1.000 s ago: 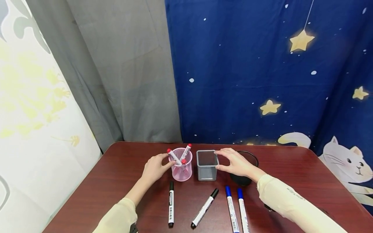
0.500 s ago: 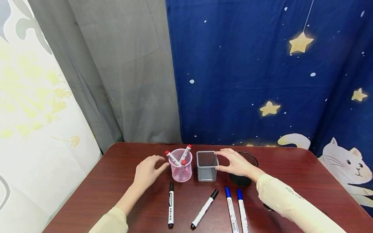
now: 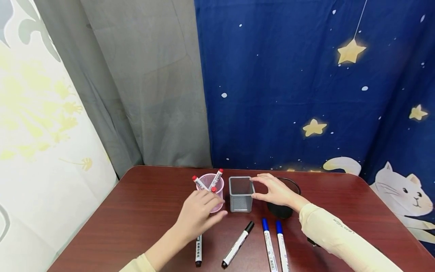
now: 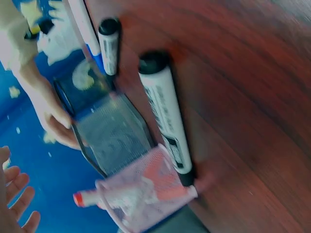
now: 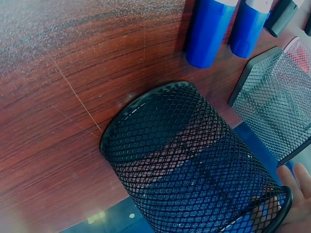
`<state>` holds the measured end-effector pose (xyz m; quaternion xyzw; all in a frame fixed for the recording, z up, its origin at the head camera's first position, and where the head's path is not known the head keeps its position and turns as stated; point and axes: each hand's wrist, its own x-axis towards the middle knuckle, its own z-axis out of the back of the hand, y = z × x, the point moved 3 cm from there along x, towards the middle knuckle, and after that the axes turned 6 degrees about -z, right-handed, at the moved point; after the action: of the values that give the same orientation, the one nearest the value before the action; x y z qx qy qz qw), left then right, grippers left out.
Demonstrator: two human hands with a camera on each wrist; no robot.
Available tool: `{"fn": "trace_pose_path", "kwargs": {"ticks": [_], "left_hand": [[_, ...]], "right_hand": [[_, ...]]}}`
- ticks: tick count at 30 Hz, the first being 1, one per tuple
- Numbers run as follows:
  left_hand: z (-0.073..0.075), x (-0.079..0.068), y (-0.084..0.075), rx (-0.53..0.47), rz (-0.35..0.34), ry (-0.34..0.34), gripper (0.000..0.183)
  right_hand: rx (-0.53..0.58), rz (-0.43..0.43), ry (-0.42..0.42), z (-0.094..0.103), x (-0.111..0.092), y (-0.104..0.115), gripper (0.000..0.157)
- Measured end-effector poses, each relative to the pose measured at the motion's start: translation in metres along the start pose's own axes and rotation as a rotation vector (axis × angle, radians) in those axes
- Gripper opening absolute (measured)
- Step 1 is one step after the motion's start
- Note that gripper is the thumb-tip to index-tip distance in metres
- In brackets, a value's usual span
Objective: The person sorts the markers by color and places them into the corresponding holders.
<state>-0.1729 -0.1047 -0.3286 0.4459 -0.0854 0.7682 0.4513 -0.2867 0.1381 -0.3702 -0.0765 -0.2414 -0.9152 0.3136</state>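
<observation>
My left hand [image 3: 197, 213] is above the table in front of the pink mesh pen holder [image 4: 141, 213], fingers spread and holding nothing. It covers the capped end of a black-and-white marker [image 3: 198, 251] in the head view. Several red-capped markers [image 3: 216, 179] stand in the pink holder. My right hand [image 3: 276, 190] reaches the right rim of the grey square mesh pen holder [image 3: 241, 204], its thumb and fingers apart; whether they press the rim is unclear. A round black mesh pen holder [image 5: 194, 160] stands under the right wrist.
A second black-capped marker [image 3: 238, 245] lies slanted on the red-brown table [image 3: 153, 181]. Right of it lie two blue-capped markers, one [image 3: 269, 245] beside the other [image 3: 283, 247]. A grey curtain [image 3: 163, 94] and a blue starry curtain [image 3: 272, 75] hang behind the table.
My left hand has drawn back leftward from the pink holder's rim, then swung right and toward me, over the left black marker. My right hand has stayed at the grey holder.
</observation>
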Motion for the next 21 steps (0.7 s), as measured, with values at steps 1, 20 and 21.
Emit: {"fn": "trace_pose_path", "kwargs": {"ticks": [1, 20, 21], "left_hand": [[-0.001, 0.002, -0.005, 0.004, -0.025, 0.008, 0.037], [-0.033, 0.002, -0.069, -0.154, -0.429, 0.278, 0.03], [-0.036, 0.001, -0.072, -0.153, -0.444, 0.299, 0.031]], "right_hand": [[0.0, -0.006, 0.002, 0.0, 0.0, 0.0, 0.055], [0.009, -0.02, 0.006, 0.001, -0.001, 0.001, 0.055], [0.009, -0.02, 0.007, 0.001, -0.001, 0.002, 0.055]]}}
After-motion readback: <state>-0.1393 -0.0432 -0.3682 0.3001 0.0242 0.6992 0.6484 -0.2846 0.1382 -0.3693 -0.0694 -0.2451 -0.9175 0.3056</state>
